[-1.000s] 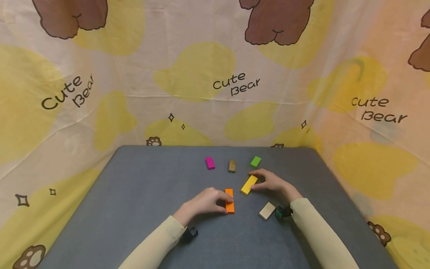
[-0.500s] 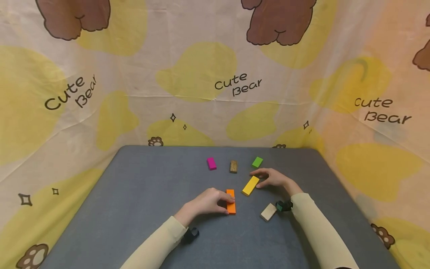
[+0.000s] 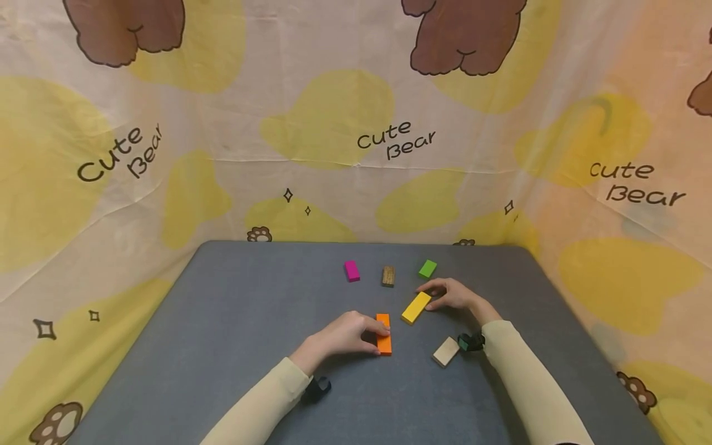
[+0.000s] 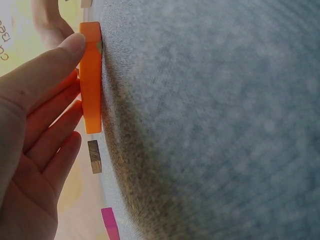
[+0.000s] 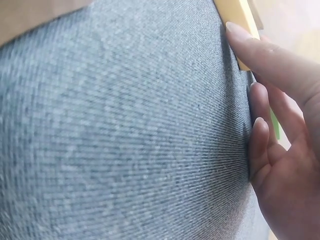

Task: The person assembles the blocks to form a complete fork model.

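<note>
My left hand [image 3: 346, 334] holds an orange rectangular block [image 3: 384, 347] lying flat on the grey table. Its thumb is at the block's near end and its fingers reach over the far side. The left wrist view shows the thumb tip against the orange block [image 4: 91, 95], the other fingers spread behind it. My right hand [image 3: 453, 295] is at the far right end of a yellow block [image 3: 415, 308], which lies slanted. Thumb and index finger bracket that end; in the right wrist view the thumb tip lies on the yellow block [image 5: 234, 15].
Behind the hands lie a magenta block [image 3: 351, 271], a brown wood-grain block [image 3: 388, 276] and a green block [image 3: 428, 269]. A cream block [image 3: 446, 351] sits beside the right wrist strap [image 3: 471, 342]. A printed cloth [image 3: 311, 136] hangs behind the grey table [image 3: 250, 290].
My right thumb has slid back off the yellow block's top toward its right end. The left hand and the orange block keep their place; the head view shifts slightly.
</note>
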Motion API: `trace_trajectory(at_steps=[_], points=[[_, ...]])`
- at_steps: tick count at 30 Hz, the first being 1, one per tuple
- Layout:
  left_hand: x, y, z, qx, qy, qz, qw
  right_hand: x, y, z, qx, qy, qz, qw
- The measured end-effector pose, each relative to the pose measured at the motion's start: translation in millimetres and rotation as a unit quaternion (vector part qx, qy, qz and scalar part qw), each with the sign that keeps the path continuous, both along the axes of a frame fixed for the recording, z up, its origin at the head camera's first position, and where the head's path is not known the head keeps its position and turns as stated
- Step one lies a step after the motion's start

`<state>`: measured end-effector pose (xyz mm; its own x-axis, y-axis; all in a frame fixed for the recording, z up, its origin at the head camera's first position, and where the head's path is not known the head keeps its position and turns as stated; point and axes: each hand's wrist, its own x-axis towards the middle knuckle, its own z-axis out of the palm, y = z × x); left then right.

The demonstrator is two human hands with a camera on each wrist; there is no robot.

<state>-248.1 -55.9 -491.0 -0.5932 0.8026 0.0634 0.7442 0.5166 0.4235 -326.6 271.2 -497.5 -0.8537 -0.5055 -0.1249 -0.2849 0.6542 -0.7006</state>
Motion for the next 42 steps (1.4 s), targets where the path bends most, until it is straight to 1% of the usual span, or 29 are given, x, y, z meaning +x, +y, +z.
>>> trace_trajectory(at_steps=[12, 18, 27, 35, 42], points=[[-0.4, 0, -0.9, 0.004, -0.005, -0.002, 1.0, 3.1, -1, -0.6, -0.003, 0.008, -0.016, 1.0], [0.1, 0, -0.3, 0.007, -0.006, -0.004, 1.0, 4.1, 0, -0.1, -0.011, 0.004, -0.021, 1.0], [0.4, 1, 0.0, 0.001, -0.002, -0.001, 1.0, 2.3, 2, -1.7, -0.001, 0.016, -0.024, 1.0], [0.7, 1, -0.3, 0.0, -0.002, -0.003, 1.0, 6.1, 3, -3.2, 0.001, 0.024, -0.048, 0.999], [-0.2, 0, -0.4, 0.003, -0.008, -0.001, 1.0, 10.6, 1, 1.0, -0.007, 0.024, -0.059, 0.998]])
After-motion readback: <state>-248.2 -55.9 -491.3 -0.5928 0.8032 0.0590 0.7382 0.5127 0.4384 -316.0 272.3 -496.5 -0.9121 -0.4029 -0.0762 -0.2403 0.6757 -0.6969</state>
